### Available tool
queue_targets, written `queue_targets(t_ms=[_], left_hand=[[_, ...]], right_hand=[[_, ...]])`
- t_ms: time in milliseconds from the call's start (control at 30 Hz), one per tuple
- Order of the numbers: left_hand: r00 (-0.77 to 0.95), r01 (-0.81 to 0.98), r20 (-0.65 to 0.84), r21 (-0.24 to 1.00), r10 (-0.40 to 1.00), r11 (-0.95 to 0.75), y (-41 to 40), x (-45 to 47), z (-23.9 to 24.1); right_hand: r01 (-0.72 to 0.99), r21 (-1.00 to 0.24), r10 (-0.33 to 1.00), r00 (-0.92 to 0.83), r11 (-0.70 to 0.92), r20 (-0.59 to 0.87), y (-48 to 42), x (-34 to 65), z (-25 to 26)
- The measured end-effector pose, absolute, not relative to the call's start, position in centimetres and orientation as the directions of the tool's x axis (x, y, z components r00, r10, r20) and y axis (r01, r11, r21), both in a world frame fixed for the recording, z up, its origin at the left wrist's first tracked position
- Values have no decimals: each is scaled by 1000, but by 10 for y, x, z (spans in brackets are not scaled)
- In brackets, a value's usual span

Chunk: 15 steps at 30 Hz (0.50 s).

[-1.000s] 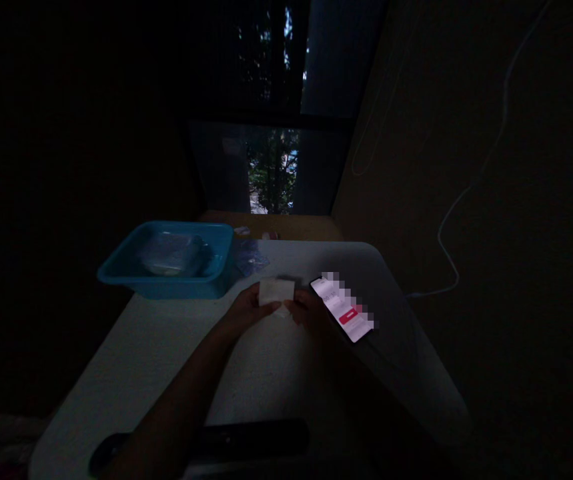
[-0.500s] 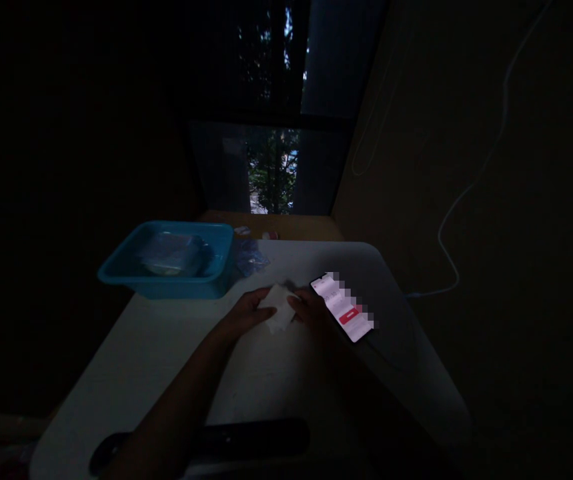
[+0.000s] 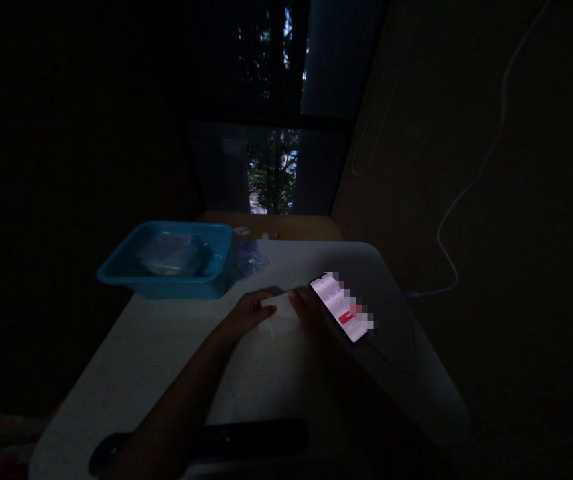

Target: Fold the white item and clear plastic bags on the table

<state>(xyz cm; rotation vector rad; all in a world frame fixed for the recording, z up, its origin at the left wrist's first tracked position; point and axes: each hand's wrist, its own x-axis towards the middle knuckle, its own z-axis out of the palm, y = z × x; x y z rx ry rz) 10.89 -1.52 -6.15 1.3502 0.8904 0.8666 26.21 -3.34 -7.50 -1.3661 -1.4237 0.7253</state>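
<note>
White sheet [image 3: 280, 317]: since the earlier frame it has been turned, and a right fingertip has been brought to its far edge.
Left grip [image 3: 250, 315]: closed on the sheet's left side, thumb laid across it.
Right grip [image 3: 306, 312]: also closed on it, at the far right side.
Sheet's lie: held directly between both grips, neither clearly nearer; its span is carried roughly along the counter's [image 3: 166, 333] far edge, but no long axis can be made out.
Phone [image 3: 333, 298]: laid slantwise just beside the right grip, towards the counter's right edge.
Plastic bag [image 3: 251, 259]: left by the far edge, beside the blue tub [image 3: 181, 289] at the far left corner.
Black object [image 3: 251, 437]: placed along the near edge, partly hidden by the left forearm.
</note>
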Motion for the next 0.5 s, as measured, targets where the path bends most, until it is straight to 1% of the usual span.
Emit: queue_targets(t_ms=[100,200,267,400,500], left_hand=[[416,0,-33,999,909,37,-17,112,-60],[347,5,-42,999,937,43,-17,119,-62],[254,7,-12,1000,967,11,-19,126,-65],[-9,12,105,994,994,-105,-24,140,-70],[-114,66,138,989,984,-132,-30,148,-69]], right_hand=[[426,-873,942,117,238,314,-37,260,-73],[443,-856,921,145,267,362,-38,259,-73],[456,-844,905,165,282,391,-37,259,-74],[476,-840,886,227,260,403,-36,260,-75],[474,-841,877,247,261,412,-36,258,-74]])
